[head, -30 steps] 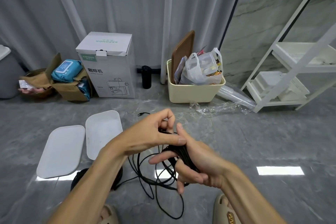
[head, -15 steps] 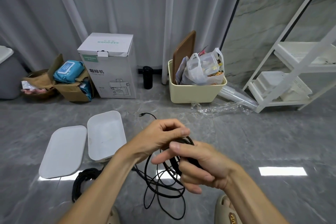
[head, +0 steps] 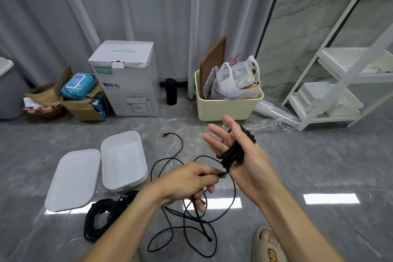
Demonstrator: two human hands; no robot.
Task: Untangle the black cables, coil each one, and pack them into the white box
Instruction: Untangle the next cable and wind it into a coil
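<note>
A black cable (head: 232, 152) is wound in several turns around my right hand (head: 244, 155), whose fingers are straight and spread, palm facing left. My left hand (head: 191, 181) pinches the cable's free strand just below that coil. Loose loops of the same cable (head: 187, 225) hang down and trail over the floor, with a plug end (head: 164, 134) lying farther back. A second black cable bundle (head: 100, 217) lies on the floor at the lower left. The white box (head: 123, 161) sits open on the floor, its lid (head: 72, 178) beside it on the left.
Along the curtain stand a white coffee-machine carton (head: 127, 78), a brown cardboard box (head: 83, 104) with blue packs, a black bottle (head: 171, 91) and a cream bin (head: 225, 106) with bags. A white shelf rack (head: 344, 83) stands right. My sandalled foot (head: 268, 244) is below.
My right hand has opened flat and lifted up and right with the coil around it. My left hand dropped lower and pulls a strand under the coil.
</note>
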